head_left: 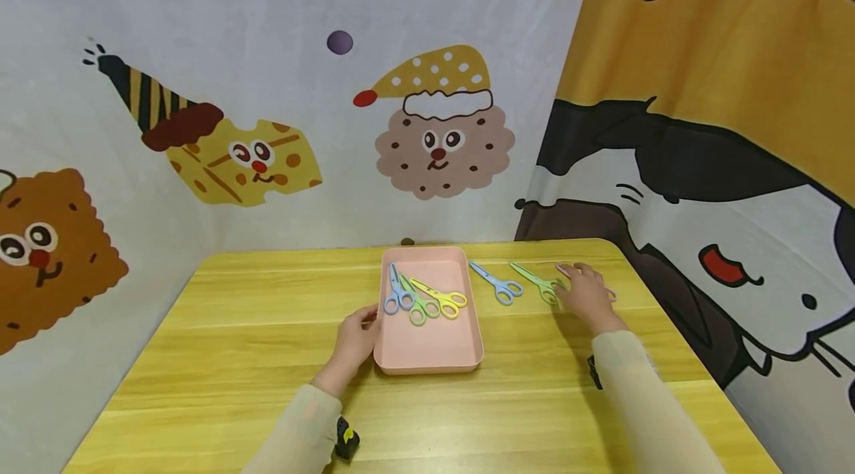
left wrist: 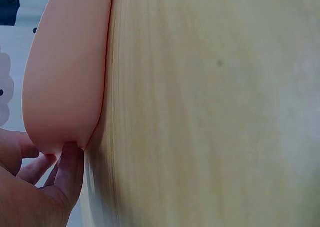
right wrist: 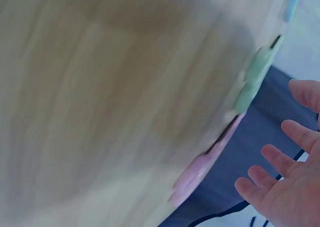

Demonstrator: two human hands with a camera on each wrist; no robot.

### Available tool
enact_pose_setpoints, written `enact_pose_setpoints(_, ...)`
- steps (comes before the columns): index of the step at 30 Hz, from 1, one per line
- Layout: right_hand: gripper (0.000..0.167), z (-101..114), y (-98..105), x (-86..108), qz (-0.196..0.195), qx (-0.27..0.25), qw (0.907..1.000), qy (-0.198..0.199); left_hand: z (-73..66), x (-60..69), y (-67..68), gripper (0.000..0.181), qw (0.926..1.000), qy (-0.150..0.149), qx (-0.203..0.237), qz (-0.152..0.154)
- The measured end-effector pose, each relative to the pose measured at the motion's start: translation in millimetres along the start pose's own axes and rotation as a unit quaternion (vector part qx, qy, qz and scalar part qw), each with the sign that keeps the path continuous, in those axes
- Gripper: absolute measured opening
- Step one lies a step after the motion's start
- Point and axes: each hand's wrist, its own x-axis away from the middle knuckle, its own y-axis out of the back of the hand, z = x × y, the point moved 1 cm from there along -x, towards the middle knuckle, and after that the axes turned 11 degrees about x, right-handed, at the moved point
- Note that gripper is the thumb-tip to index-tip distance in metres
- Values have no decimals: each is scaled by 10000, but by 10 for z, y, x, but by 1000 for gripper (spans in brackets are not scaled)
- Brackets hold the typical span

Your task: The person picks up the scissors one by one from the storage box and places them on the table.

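Note:
A shallow pink tray [head_left: 427, 351] holds blue scissors [head_left: 394, 288], green scissors [head_left: 418, 308] and yellow scissors [head_left: 441, 296]. My left hand [head_left: 355, 340] grips the tray's left side; the left wrist view shows its fingers at the tray wall [left wrist: 67, 87]. Over pink scissors [head_left: 611, 294] at the right is my right hand [head_left: 589, 297], partly covering them. In the right wrist view its fingers [right wrist: 280, 162] are spread and hold nothing. Left of that hand lie green scissors [head_left: 534, 279], then blue scissors [head_left: 496, 283], on the table.
The wooden table [head_left: 267, 340] has its far edge close behind the tray and scissors. A curtain with cartoon figures [head_left: 441, 147] hangs behind it and along the right side.

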Motion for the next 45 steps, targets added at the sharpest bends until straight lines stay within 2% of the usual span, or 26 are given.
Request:
enact_pose_setpoints(13, 68, 518, 87, 9, -307, -21, 9969, 728, -3, -16, 1, 35, 10000, -24, -3, 5)
enact_pose_setpoints(17, 68, 636, 109, 30, -384, -222, 9949, 903, 3, -16, -8, 35, 10000, -27, 41, 8)
enact_pose_setpoints(28, 70, 1020, 105, 83, -226, -431, 9928, 1095, 7, -10, -5, 35, 9999, -90, 97, -38)
enact_pose_setpoints(35, 70, 1275, 98, 99, -121, -565, 9912, 1187, 5, -8, -10, 33, 9995, -305, -24, -85)
enact_pose_setpoints(42, 72, 1542, 100, 119, -69, -527, 9902, 1292, -6, -2, -5, 34, 9999, -142, 62, -59)
enact_pose_setpoints(45, 74, 1633, 82, 113, -48, -540, 9882, 1433, -7, 0, 0, 34, 9998, -180, 11, -42)
